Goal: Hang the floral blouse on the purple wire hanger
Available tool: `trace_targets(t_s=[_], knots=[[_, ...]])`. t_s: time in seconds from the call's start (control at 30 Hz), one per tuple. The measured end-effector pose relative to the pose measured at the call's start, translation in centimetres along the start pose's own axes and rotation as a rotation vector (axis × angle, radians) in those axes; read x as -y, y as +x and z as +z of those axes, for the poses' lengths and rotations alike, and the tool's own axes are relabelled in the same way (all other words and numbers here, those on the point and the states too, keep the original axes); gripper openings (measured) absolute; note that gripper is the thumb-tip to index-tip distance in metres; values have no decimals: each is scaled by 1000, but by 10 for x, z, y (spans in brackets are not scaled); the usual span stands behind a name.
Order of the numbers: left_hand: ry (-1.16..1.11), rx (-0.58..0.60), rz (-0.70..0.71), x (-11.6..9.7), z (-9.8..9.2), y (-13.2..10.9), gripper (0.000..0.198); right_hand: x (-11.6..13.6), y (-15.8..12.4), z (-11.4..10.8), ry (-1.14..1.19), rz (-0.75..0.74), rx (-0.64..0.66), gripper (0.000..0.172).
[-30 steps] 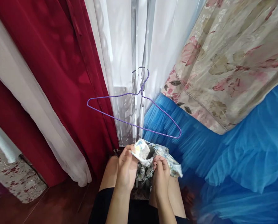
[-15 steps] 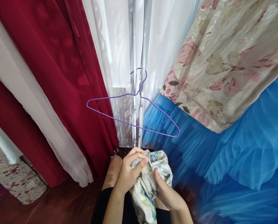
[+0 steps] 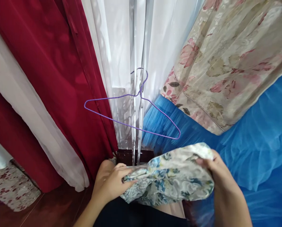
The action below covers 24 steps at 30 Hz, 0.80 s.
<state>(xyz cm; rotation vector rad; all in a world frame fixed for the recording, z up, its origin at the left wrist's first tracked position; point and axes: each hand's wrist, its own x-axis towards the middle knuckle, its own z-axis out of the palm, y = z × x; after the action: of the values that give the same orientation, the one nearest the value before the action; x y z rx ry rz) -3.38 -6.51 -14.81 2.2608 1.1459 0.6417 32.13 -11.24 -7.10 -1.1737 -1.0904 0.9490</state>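
A white cloth with a blue, green and yellow floral print (image 3: 171,176) is stretched between both hands over my lap. At its left end, my left hand (image 3: 118,183) is closed on the bunched fabric. My right hand (image 3: 216,167) grips the raised right end, thumb on top and the fingers mostly hidden behind the cloth. Whether the piece is a garment or something else I cannot tell. Beyond the cloth, a purple wire hanger (image 3: 131,123) hangs by its hook at a pair of white metal strips (image 3: 134,142).
Dark red fabric (image 3: 81,94) and white drapes (image 3: 120,41) hang on the left and at the back. To the right are a beige floral garment (image 3: 216,69) and ruffled blue tulle (image 3: 237,154). The floor (image 3: 58,201) is dark red tile.
My hands have moved apart, the right one going right and upward. The floral cloth, bunched up before, is now spread out sideways between them.
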Motion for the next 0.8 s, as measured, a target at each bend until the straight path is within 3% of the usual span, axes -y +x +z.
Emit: trace_targets(t_s=[0.07,0.13,0.3,0.43,0.53,0.63,0.7,0.8], knots=[[27,-95,125,6,-24,6,31,8,33,-2,76,-41,-187,18],[-2,-183,222,2,-49,11,32,18,68,9,148,-77,-219,15],[-208,-371,315,-28,-96,16,25,38,128,62,204,13,116,25],[-314,-459,230,-24,-120,14,25,42,134,80,287,74,335,29],[-43,-426,235,4,-142,18,26,47,128,71,328,41,337,39],[299,-330,158,39,-169,27,15,53,125,62,207,31,351,51],[395,-278,89,56,-188,35,19,55,125,60,112,-5,378,53],[467,-371,41,60,-211,48,23,54,124,64,21,-111,378,52]])
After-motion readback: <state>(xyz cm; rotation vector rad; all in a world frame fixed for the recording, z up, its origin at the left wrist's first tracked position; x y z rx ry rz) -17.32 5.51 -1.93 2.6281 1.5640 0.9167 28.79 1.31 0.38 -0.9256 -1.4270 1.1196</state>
